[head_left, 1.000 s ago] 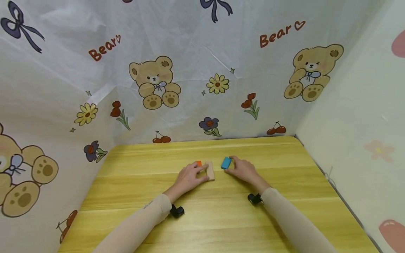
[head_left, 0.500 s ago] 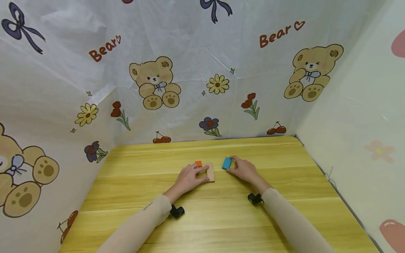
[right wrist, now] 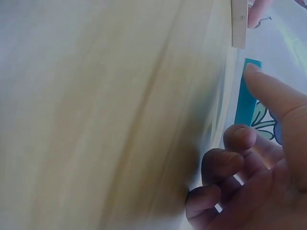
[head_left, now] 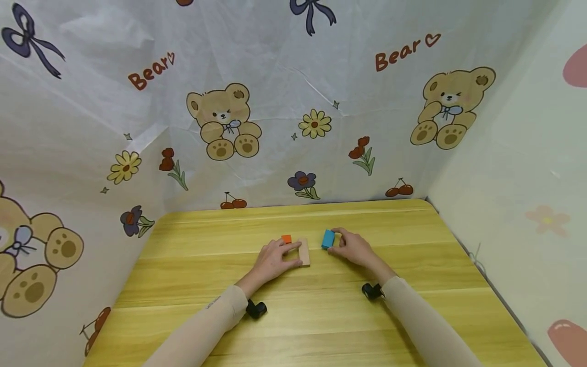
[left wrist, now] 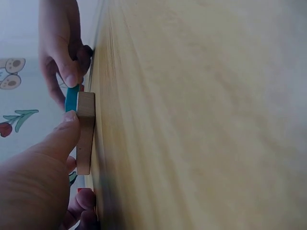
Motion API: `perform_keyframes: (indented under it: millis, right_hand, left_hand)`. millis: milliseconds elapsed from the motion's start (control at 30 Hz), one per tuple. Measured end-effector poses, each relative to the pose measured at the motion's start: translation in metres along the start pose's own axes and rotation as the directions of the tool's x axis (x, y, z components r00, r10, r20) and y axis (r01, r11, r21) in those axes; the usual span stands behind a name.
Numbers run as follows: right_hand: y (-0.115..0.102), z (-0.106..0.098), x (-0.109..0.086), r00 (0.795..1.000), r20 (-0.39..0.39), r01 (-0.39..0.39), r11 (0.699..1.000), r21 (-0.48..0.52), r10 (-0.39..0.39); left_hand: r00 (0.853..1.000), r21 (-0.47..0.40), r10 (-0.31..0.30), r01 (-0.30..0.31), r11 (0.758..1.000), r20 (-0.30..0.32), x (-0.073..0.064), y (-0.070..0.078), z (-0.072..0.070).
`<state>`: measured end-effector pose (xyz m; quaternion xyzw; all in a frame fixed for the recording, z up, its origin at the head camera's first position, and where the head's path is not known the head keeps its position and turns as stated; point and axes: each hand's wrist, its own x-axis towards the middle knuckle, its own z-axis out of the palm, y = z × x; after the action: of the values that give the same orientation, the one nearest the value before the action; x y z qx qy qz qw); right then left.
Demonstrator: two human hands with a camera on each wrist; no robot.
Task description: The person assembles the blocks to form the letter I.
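My left hand [head_left: 268,260] grips a plain wooden block [head_left: 304,252], with thumb and index finger at its two ends. In the left wrist view, the thumb lies along the near side of this long block [left wrist: 86,134]. Opposite, my right hand [head_left: 355,248] pinches a blue block [head_left: 327,239] between thumb and fingers. The right wrist view has the thumb on the side of the blue block [right wrist: 247,96], the other fingers curled beneath. A narrow gap separates the blue block from the wooden one. Just behind the left hand's knuckles sits a small orange block [head_left: 286,239], partly hidden.
The blocks are on a yellow wood-grain table [head_left: 293,316]. A white curtain [head_left: 275,66] printed with bears and flowers hangs along its back edge and left side. On the right stands a pale wall [head_left: 527,168]. Each wrist wears a small black camera [head_left: 256,309].
The wooden block has slid slightly toward the person in the left hand. The blue block has turned a little in the right hand. More of the orange block shows than a second ago.
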<state>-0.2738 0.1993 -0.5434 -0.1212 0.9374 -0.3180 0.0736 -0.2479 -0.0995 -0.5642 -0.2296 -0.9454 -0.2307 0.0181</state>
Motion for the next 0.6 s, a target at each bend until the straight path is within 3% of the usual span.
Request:
perform_keyframes:
  millis: [600]
  right_hand:
    - [-0.018, -0.003, -0.019, 0.997, 0.036, 0.061, 0.996, 0.07, -0.064]
  left_hand:
    - [1.0, -0.014, -0.019, 0.019, 1.0, 0.008, 0.001, 0.001, -0.002]
